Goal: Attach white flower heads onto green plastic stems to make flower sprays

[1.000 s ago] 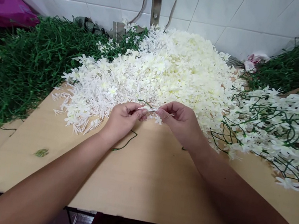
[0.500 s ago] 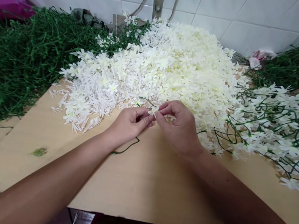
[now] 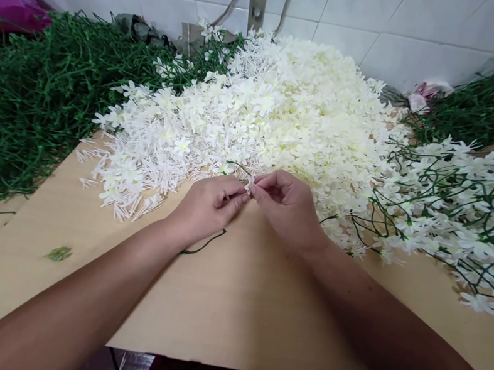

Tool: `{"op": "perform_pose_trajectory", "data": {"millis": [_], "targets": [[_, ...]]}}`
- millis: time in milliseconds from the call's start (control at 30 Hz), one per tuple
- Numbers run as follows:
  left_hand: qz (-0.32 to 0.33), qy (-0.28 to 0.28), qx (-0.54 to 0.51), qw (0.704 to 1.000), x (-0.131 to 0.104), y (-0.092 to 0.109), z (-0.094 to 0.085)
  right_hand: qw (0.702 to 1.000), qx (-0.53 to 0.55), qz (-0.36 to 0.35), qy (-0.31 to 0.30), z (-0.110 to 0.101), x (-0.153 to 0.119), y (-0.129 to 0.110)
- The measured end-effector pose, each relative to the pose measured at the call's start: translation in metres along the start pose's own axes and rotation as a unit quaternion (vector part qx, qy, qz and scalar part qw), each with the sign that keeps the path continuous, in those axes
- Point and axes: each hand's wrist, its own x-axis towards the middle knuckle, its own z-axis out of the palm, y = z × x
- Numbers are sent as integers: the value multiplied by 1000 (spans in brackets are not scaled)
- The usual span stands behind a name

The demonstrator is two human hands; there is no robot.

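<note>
Left hand pinches a thin green wiry stem trailing beneath it; right hand pinches a small white plastic flower between both fingertips. The join is hidden. Spiky flower heap just beyond.

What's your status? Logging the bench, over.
Left hand and right hand pinch one white flower on a green stem. Nothing blocking.

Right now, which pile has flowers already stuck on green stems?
The pile on the right: its white blossoms sit on green stems. The middle heap is loose flowers only; the left heap is bare stems.
</note>
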Motion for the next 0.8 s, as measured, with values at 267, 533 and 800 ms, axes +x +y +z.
{"op": "perform_pose_trajectory", "data": {"millis": [267,533,800], "targets": [[-102,70,-192,974,2,-2,-5,988,133,64,-39,-12,9,0],[-97,78,-223,967,1,0,0,985,158,59,-39,-5,6,-1],[-44,82,-151,984,1,5,-3,957,261,114,-52,3,4,-1]]}}
